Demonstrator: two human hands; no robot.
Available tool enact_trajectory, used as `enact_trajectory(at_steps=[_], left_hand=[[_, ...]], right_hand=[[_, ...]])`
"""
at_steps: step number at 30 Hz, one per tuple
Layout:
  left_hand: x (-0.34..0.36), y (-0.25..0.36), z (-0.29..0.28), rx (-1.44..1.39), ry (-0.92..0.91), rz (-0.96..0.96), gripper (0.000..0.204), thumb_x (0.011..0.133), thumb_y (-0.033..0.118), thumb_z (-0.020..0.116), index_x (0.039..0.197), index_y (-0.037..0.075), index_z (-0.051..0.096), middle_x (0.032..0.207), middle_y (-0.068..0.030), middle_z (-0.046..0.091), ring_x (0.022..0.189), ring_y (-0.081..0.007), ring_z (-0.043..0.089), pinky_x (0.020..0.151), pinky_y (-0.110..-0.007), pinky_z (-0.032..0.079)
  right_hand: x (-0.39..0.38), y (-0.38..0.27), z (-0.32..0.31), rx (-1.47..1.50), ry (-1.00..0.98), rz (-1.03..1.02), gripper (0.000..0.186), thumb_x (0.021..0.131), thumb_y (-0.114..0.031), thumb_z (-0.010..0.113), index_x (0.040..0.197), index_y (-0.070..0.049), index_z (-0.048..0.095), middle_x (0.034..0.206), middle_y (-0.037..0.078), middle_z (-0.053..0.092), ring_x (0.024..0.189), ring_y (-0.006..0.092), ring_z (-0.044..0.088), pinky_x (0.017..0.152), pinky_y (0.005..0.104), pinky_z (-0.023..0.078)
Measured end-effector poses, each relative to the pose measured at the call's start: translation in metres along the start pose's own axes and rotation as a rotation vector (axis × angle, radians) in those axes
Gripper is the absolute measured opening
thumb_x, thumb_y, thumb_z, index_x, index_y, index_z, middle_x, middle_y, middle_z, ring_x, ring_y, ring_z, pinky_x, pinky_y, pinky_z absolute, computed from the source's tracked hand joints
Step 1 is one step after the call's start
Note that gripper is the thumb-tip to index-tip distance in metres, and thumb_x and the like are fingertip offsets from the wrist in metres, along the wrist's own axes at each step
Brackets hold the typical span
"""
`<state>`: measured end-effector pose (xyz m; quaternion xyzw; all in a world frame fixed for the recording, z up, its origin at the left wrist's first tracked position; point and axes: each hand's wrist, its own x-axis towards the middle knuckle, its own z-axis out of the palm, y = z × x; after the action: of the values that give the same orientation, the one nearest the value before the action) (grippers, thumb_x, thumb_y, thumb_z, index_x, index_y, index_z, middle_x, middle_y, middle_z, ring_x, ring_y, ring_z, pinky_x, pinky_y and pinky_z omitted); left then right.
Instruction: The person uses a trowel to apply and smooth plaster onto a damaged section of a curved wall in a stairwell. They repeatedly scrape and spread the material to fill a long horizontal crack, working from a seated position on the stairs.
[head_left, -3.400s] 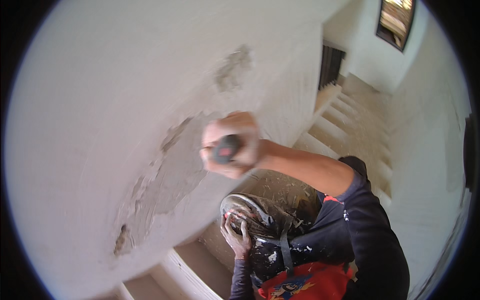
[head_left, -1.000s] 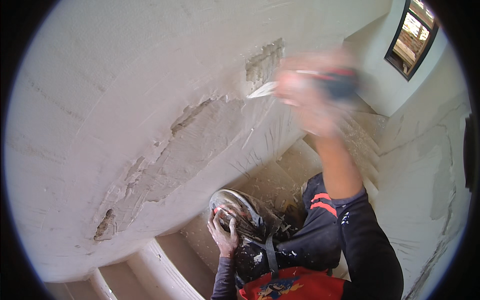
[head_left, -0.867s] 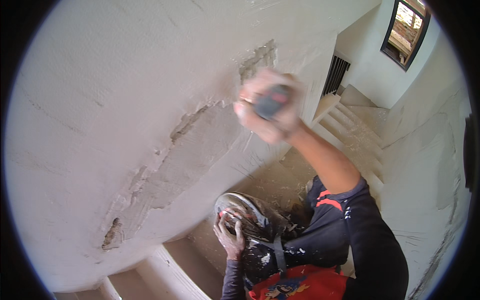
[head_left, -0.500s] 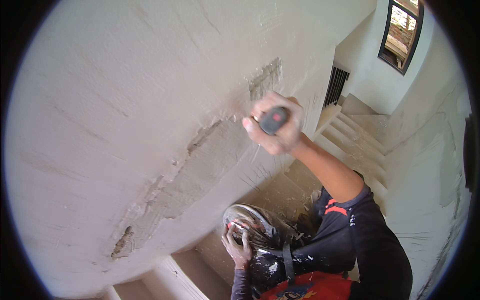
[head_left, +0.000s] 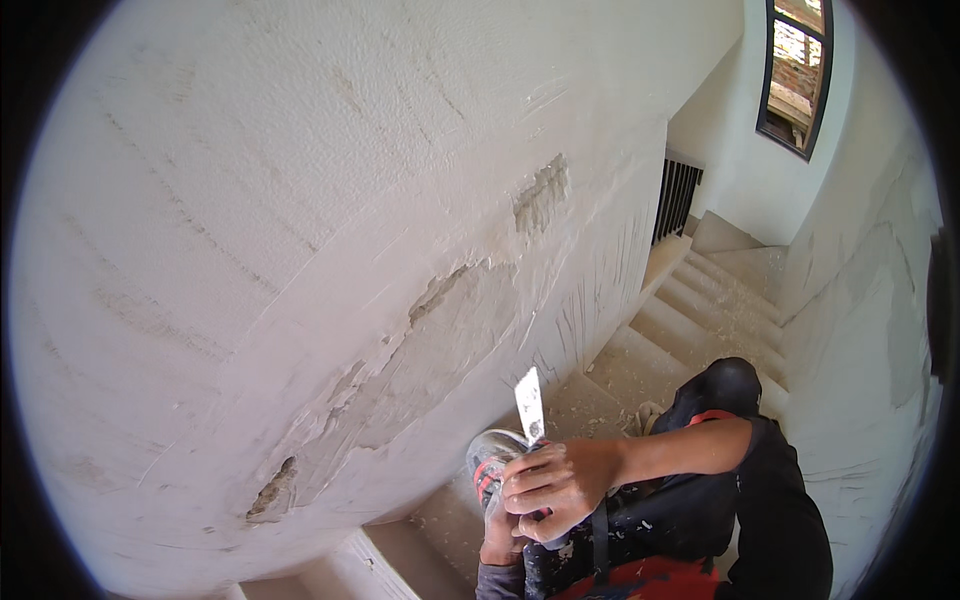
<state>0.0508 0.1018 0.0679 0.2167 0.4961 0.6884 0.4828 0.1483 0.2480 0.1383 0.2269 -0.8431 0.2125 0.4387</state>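
Note:
My right hand (head_left: pixel 560 488) is closed around a putty knife, low in front of my body. Its pale, smeared blade (head_left: pixel 530 404) points up toward the wall, while the handle is mostly covered by my fingers. Against the underside of that hand is my left hand (head_left: pixel 500 528). Its fingers are largely hidden, so I cannot tell whether they grip anything. Just beyond both hands shows a grey shoe (head_left: pixel 485 462) with red trim. The white wall (head_left: pixel 250 200) at my left has a long, rough-edged patch of bared grey plaster (head_left: pixel 400 375).
A smaller scraped patch (head_left: pixel 541 195) sits higher up the wall, and a dark hole (head_left: pixel 271 492) lies at the low end. Dusty stairs (head_left: pixel 690 318) with flakes on them run along the wall to the far right, toward a black railing (head_left: pixel 677 200) and a window (head_left: pixel 796 75).
My right hand has come down from the wall with the putty knife to meet my left hand. My left hand has shifted from on top of the shoe to below my right hand.

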Motion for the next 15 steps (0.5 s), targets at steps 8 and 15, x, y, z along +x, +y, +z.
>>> enact_trajectory(at_steps=[8,15], left_hand=[[0.012,0.028,0.032,-0.35,-0.065,-0.283,0.035,0.095,0.014,0.049,0.127,0.0,0.046,0.119,-0.0084,0.054,0.103,-0.0124,0.055,0.084,-0.027,0.048],[0.028,0.049,0.039,0.733,-0.005,0.219,0.019,0.088,0.008,0.062,0.102,0.0,0.053,0.087,-0.008,0.064,0.081,-0.0091,0.058,0.072,-0.025,0.047]], right_hand=[[-0.039,-0.043,0.012,-0.235,0.046,0.406,0.022,0.071,-0.014,0.07,0.092,-0.016,0.061,0.11,0.008,0.052,0.109,0.0281,0.051,0.094,0.0465,0.043],[-0.056,-0.078,0.05,0.811,0.747,1.09,0.072,0.082,-0.008,0.065,0.139,0.0,0.021,0.117,0.014,0.045,0.106,0.0226,0.051,0.095,0.0398,0.04]])
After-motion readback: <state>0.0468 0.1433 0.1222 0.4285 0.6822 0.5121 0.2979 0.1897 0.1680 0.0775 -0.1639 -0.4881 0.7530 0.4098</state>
